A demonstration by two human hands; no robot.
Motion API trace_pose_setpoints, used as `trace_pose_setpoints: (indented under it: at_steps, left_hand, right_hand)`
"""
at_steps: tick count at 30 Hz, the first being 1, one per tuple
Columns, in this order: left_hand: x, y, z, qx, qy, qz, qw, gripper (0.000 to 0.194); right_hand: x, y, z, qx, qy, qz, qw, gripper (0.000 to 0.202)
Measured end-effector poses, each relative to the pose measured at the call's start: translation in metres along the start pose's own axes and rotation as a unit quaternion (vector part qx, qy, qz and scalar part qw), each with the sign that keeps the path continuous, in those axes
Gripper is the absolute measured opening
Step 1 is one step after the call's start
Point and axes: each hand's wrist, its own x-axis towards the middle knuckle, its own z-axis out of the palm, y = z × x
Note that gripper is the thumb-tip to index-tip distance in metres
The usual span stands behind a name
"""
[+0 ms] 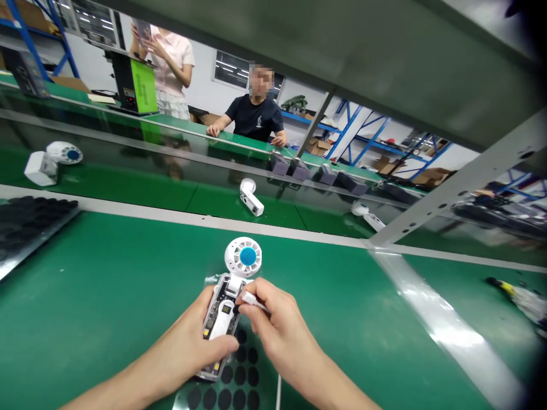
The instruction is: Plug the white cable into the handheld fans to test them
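Observation:
A white handheld fan (221,322) with a clear casing and a round head with a blue centre lies tilted in my left hand (199,341), whose thumb presses across its body. My right hand (276,322) pinches a white cable plug (250,298) beside the upper right edge of the fan's body; whether the plug touches the fan I cannot tell. Below the fan, a clear sheet with round black pads (239,397) lies on the green mat (128,285).
A sheet of black discs (34,228) is at the left. Beyond the metal edge, white fans (252,200) lie on the green conveyor. A metal post (461,176) slants at right, near a yellow-black tool (506,286). Two people are across the line.

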Motion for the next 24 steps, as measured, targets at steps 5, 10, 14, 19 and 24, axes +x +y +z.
trace_pose_setpoints:
  at_steps: [5, 10, 14, 19, 24]
  left_hand:
    - [0.0, 0.003, 0.003, -0.021, -0.002, 0.001, 1.0, 0.038]
    - [0.002, -0.006, 0.005, -0.049, -0.007, 0.017, 0.999, 0.038]
    - [0.003, -0.012, 0.006, -0.049, 0.001, 0.03, 0.998, 0.037]
    - [0.001, -0.012, 0.006, -0.052, 0.0, 0.032, 0.998, 0.037]
    - [0.001, -0.008, 0.005, -0.046, 0.001, 0.022, 0.999, 0.037]
  right_hand:
    - [0.004, -0.003, 0.005, -0.052, -0.01, -0.04, 0.998, 0.017]
    - [0.003, -0.002, 0.005, -0.082, -0.022, -0.044, 0.995, 0.016]
    - [0.003, -0.002, 0.008, -0.094, -0.023, -0.046, 0.994, 0.018]
    - [0.004, -0.002, 0.009, -0.11, -0.028, -0.046, 0.993, 0.017]
    - [0.005, -0.003, 0.009, -0.119, -0.021, -0.053, 0.991, 0.019]
